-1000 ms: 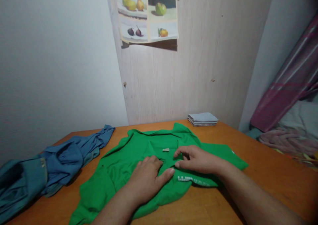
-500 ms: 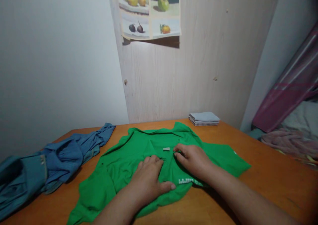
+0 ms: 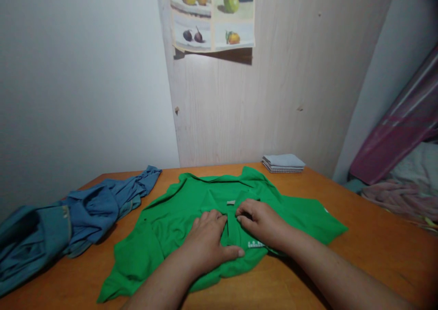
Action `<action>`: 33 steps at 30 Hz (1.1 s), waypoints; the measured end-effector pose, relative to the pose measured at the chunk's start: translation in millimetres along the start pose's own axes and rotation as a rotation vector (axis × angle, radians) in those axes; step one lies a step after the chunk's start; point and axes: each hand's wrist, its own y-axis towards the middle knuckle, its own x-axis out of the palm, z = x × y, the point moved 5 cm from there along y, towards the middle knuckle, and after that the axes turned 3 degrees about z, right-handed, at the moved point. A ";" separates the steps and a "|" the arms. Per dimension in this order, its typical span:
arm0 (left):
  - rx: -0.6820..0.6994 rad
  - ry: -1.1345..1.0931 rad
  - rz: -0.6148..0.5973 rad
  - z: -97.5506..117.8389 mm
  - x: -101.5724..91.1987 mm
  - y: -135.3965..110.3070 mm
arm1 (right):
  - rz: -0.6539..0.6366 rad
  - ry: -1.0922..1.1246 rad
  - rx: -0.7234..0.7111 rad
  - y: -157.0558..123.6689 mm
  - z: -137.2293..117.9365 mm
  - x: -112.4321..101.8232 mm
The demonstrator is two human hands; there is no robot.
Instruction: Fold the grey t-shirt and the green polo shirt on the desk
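Observation:
A green collared shirt lies spread on the table, with a small pale label at its neck and white lettering on its front. My left hand rests flat on the shirt's left half, thumb stretched out to the right. Just right of the front strip, my right hand has thumb and forefinger pinched together on the green cloth near the collar. Wrinkles run through the cloth beside my left fingers. The palm of my right hand hides part of the lettering.
Blue denim clothing lies crumpled along the left side of the orange-brown table. A folded stack of grey and checked cloth sits at the back right. Behind is a wall with a fruit picture; pinkish fabric lies beyond the right edge.
My right hand has shifted slightly left and towards me, and the shirt's front strip now lies straighter between my hands. My left hand stays on the cloth. The view has turned slightly left.

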 end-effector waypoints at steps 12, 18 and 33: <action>0.014 -0.072 -0.017 -4.7 -4.8 -2.6 | -0.200 -0.096 -0.159 -8.2 -19.0 2.8; 0.047 -0.101 -0.048 -6.5 -11.3 -8.7 | -0.233 -0.094 -0.175 -11.2 -23.1 1.3; 0.077 -0.097 -0.066 -8.7 -26.3 -9.2 | -0.159 -0.110 -0.093 -9.7 -24.0 -2.8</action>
